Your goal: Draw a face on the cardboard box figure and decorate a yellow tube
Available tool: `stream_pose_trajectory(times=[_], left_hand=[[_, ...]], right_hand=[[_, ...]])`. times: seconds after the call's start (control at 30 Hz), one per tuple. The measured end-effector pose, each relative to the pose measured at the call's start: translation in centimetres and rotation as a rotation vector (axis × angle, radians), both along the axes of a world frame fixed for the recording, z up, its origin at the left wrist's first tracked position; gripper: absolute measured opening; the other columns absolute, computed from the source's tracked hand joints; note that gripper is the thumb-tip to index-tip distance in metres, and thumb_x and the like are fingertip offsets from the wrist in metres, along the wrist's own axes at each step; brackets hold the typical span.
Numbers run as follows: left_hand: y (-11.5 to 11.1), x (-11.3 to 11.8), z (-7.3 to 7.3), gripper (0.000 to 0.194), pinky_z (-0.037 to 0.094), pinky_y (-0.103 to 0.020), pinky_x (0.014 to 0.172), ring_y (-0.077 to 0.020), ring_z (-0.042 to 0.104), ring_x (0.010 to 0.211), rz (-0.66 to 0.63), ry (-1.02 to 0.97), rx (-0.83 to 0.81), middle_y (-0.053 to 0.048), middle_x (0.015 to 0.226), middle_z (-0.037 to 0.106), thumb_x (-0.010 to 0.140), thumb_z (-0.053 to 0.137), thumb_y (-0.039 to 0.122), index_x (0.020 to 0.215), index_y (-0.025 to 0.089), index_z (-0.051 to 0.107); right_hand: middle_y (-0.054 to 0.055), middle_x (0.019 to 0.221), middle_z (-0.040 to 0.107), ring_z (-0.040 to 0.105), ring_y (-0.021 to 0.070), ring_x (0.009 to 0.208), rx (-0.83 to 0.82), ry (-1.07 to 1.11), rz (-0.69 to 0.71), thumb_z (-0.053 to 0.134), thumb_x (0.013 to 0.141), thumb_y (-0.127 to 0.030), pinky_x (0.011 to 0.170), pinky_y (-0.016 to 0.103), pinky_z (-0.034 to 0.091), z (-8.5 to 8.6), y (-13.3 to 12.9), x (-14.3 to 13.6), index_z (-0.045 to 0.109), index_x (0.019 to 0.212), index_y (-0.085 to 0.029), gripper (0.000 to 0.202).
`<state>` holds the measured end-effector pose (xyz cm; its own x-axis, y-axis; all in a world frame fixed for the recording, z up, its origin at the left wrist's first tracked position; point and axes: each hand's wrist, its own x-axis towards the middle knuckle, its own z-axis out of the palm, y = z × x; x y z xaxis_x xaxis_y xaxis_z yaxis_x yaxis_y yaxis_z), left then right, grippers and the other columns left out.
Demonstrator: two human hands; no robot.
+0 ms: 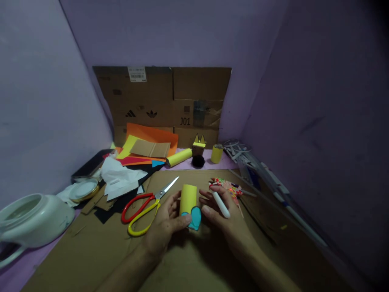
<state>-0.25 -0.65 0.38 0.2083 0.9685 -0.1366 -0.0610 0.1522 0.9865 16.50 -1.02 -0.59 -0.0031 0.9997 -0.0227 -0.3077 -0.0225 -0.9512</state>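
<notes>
My left hand is closed round a yellow paper tube, its thumb pressing on blue rounded cut-outs at the tube's near end. Whether these are glued on or only pinned there, I cannot tell. A white pen-like stick with a red end rests in my right hand, whose fingertips are just right of the tube, apart from it. Scissors with one red and one yellow handle lie partly spread on the cardboard, left of my left hand. Beyond my right hand lies a colourful patterned piece, partly covered.
A white ceramic pot and crumpled white paper are at left. Coloured sheets, another yellow tube, a short yellow roll and an eared figure stand before upright cardboard. Clear plastic strips run along the right.
</notes>
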Motion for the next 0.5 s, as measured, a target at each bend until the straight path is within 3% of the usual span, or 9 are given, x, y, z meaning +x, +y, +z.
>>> stream_pose_trajectory(times=[0.07,0.13,0.23,0.33,0.5], left_hand=[[-0.5,0.0,-0.2,0.079,0.051,-0.036,0.089,-0.0318,0.060,0.113,-0.030,-0.198,-0.062,-0.018,0.125,0.063,0.062,0.079,0.033,0.132,0.014,0.046],[-1.0,0.1,-0.5,0.079,0.052,-0.035,0.087,-0.0304,0.062,0.109,-0.069,-0.263,-0.079,-0.016,0.123,0.064,0.061,0.083,0.031,0.130,0.015,0.047],[-1.5,0.5,-0.9,0.077,0.052,-0.033,0.085,-0.0276,0.064,0.106,-0.119,-0.267,-0.053,-0.015,0.121,0.065,0.062,0.083,0.030,0.129,0.015,0.047],[-1.7,0.9,-1.1,0.072,0.053,-0.033,0.085,-0.0257,0.066,0.102,-0.145,-0.243,-0.017,-0.015,0.118,0.066,0.066,0.080,0.031,0.128,0.014,0.046],[-2.1,1.0,-0.8,0.051,0.054,-0.030,0.079,-0.0216,0.066,0.095,-0.066,-0.060,0.059,-0.011,0.109,0.066,0.072,0.073,0.027,0.117,0.016,0.050]], right_hand=[[0.007,0.114,0.068,0.065,0.0238,0.104,-0.020,0.085,0.046,0.082,0.067,-0.040,0.089,0.038,0.049,-0.2,-0.1,-0.3,0.049,0.109,-0.026,0.055],[0.003,0.102,0.070,0.067,0.0210,0.093,-0.037,0.127,0.065,0.082,0.068,-0.041,0.080,0.033,0.050,-0.4,-0.2,-0.5,0.051,0.107,-0.025,0.052],[0.000,0.090,0.069,0.065,0.0186,0.080,-0.040,0.118,0.063,0.083,0.066,-0.040,0.072,0.029,0.048,-0.5,-0.3,-0.7,0.054,0.104,-0.024,0.051],[0.000,0.091,0.069,0.063,0.0186,0.081,-0.022,0.089,0.075,0.084,0.065,-0.035,0.073,0.029,0.047,-0.3,-0.4,-0.7,0.055,0.102,-0.023,0.048],[0.001,0.094,0.071,0.065,0.0208,0.087,-0.050,0.245,0.167,0.081,0.063,-0.024,0.080,0.033,0.047,0.2,-0.5,-0.8,0.057,0.100,-0.023,0.045]])
